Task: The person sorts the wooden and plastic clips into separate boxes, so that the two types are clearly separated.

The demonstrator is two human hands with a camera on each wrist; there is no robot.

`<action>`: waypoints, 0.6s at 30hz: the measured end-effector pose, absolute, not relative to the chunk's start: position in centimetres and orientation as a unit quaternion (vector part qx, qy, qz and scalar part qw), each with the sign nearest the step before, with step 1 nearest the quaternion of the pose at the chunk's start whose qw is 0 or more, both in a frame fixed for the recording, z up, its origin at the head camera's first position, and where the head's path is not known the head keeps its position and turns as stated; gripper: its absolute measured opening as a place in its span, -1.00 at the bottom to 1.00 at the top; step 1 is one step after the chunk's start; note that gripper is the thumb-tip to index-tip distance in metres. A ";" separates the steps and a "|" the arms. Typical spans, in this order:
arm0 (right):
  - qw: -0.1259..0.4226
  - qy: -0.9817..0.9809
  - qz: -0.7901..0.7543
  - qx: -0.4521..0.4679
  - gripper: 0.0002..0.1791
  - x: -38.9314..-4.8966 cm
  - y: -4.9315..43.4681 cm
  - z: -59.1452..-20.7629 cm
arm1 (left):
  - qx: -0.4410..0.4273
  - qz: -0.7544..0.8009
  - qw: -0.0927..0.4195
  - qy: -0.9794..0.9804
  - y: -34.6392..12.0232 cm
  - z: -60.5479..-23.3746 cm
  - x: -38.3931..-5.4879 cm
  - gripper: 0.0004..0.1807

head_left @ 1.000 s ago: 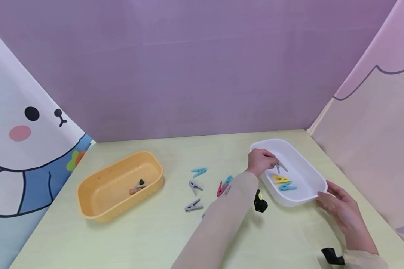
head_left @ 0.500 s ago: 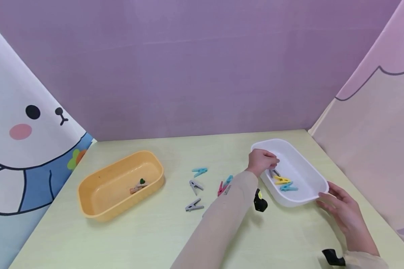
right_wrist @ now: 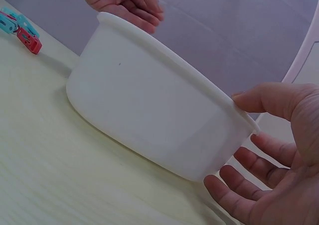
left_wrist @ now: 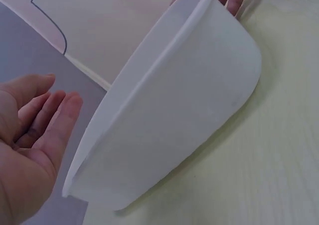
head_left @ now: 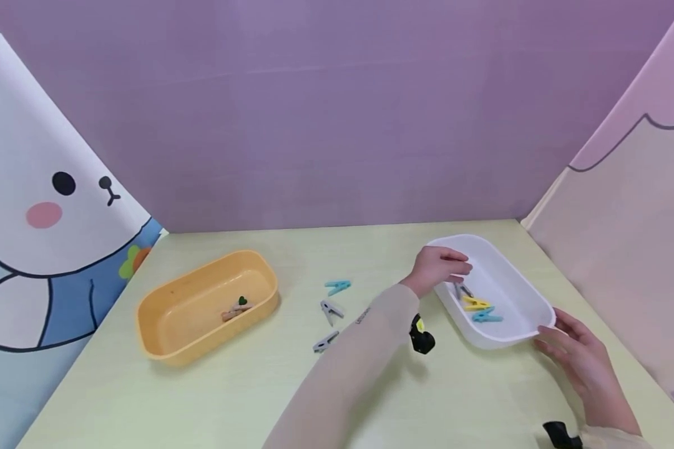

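My left hand [head_left: 438, 268] hovers over the near left rim of the white plastic basin [head_left: 517, 274], fingers loosely extended, holding nothing. Inside the basin lie a grey clothespin [head_left: 465, 290], a yellow clothespin [head_left: 475, 303] and a blue clothespin [head_left: 487, 315]. My right hand [head_left: 581, 365] holds the basin's right corner, thumb on the rim and fingers against the outer wall. A blue clothespin [head_left: 337, 286] and two grey clothespins [head_left: 331, 310] lie on the table. In the right wrist view a red clothespin [right_wrist: 30, 41] touches another blue clothespin [right_wrist: 7, 23]; my left sleeve hides these in the head view.
To the left stands a yellow-orange basin [head_left: 171, 345] with small wooden clips [head_left: 233, 313] in it, one bearing a green heart. A purple backdrop [head_left: 337, 125] rises behind the pale table [head_left: 213, 399]. Printed cloth panels border both sides.
My left hand has let go of the grey clothespin, which dropped into the white basin beside the yellow one. Its fingers have opened and lifted slightly. The right hand keeps its hold.
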State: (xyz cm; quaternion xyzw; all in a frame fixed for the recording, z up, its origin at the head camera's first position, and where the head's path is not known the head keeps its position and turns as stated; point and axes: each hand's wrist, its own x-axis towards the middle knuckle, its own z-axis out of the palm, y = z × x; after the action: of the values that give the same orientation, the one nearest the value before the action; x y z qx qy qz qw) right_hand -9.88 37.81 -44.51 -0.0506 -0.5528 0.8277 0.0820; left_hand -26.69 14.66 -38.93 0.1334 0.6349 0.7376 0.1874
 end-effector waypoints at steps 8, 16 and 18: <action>0.080 -0.548 0.831 -0.050 -0.50 -10.0 37.9 -44.8 | 0.161 0.719 0.194 0.647 12.0 -38.3 -27.6 -0.84; 0.077 -0.549 0.830 -0.055 -0.50 -9.9 37.8 -44.9 | 0.184 0.648 0.187 0.715 8.3 -38.3 -28.7 -0.80; 0.079 -0.550 0.830 -0.053 -0.51 -10.0 37.8 -44.9 | 0.183 0.633 0.184 0.729 7.3 -38.3 -29.1 -0.77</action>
State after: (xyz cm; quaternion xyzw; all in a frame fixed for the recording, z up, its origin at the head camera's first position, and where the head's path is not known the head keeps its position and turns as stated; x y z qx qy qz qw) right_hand -9.98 37.82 -44.95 -0.0531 -0.5499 0.8298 0.0791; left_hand -29.10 7.29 -38.33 0.1833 0.7291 0.6333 0.1835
